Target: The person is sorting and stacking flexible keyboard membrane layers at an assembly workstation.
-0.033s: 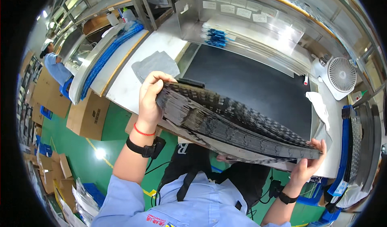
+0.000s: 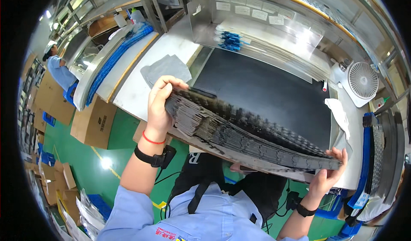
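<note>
A thick stack of thin, long dark sheets point(image 2: 248, 140) with patterned faces is stretched between my two hands, over the front edge of the workbench. My left hand point(image 2: 161, 101) grips its left end, with the thumb on the near side and fingers over the top. My right hand point(image 2: 329, 171) clasps the lower right end, where the sheets press close together. Toward the left the sheet edges fan apart unevenly. The top of the stack is smeared by motion. Behind it lies a black mat point(image 2: 265, 86) on the bench.
Grey cloths point(image 2: 166, 71) lie at the bench's left. Blue-tipped rods point(image 2: 230, 40) sit in a metal rack at the back. A white fan point(image 2: 362, 79) stands far right, near a white cloth point(image 2: 339, 114). A cardboard box point(image 2: 93, 123) is on the floor; a person point(image 2: 61, 71) sits far left.
The sheets in the stack have shifted and blurred, and the loose lower ones hang less apart from the rest. Both hands keep nearly the same place and grip.
</note>
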The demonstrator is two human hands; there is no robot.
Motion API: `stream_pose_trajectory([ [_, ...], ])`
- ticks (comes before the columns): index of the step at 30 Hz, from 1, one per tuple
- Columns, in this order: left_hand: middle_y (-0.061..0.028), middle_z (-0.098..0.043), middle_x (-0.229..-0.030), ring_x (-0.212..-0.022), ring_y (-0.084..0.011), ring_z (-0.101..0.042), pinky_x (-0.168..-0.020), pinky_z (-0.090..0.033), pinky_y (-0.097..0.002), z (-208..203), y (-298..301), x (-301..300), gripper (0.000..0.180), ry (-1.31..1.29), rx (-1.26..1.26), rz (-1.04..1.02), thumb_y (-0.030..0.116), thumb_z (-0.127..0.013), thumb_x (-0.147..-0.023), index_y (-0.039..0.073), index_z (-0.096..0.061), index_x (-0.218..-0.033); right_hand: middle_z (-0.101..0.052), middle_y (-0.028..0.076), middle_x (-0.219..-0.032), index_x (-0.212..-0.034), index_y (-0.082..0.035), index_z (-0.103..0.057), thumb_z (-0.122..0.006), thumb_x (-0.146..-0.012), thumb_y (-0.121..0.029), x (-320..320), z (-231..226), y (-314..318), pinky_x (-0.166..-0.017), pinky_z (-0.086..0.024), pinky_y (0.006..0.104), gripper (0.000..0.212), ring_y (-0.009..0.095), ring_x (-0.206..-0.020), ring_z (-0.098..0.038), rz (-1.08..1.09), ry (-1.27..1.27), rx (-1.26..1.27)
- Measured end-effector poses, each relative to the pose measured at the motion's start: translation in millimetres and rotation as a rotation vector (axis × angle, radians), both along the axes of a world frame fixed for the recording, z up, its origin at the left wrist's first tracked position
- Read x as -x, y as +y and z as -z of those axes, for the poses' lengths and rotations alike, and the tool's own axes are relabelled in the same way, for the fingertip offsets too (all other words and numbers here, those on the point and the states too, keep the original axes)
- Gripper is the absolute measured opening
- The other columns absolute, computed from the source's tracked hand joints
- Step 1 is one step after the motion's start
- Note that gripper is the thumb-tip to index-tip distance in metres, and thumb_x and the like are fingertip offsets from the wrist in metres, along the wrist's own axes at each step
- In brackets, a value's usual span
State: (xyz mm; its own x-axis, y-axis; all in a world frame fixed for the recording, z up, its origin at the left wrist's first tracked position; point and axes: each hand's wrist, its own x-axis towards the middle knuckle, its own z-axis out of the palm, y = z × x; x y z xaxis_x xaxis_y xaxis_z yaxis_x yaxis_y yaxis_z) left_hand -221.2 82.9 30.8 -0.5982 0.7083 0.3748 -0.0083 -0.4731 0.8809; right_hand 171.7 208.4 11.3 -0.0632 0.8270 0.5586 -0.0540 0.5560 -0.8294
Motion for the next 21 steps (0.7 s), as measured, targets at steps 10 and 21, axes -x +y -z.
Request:
stream_pose_trajectory([
  [10,-0.0099,-0.06,-0.098,-0.093,-0.0167,-0.056,-0.085,-0.042,-0.0297,-3,0,11,0.046,-0.205,0.014,0.26,0.04,-0.035,-0.095,-0.001,-0.055,-0.102,-0.05,0.009,-0.108,-0.129,-0.001,-0.038,-0.071,-0.077,-0.031,-5,1,10,-0.092,-0.038,0.03,0.069,0.018,-0.099,-0.05,-0.061,0.121,0.151],
  [21,-0.0088,-0.053,-0.112,-0.102,-0.0145,-0.05,-0.089,-0.04,-0.0306,19,-29,6,0.052,0.347,0.227,0.101,-0.006,-0.062,-0.065,0.004,-0.046,-0.113,-0.05,0.01,-0.111,-0.124,-0.002,-0.04,-0.07,-0.076,-0.031,-7,1,-8,-0.088,-0.039,0.0287,0.064,0.017,-0.098,-0.05,-0.093,-0.075,0.081],
])
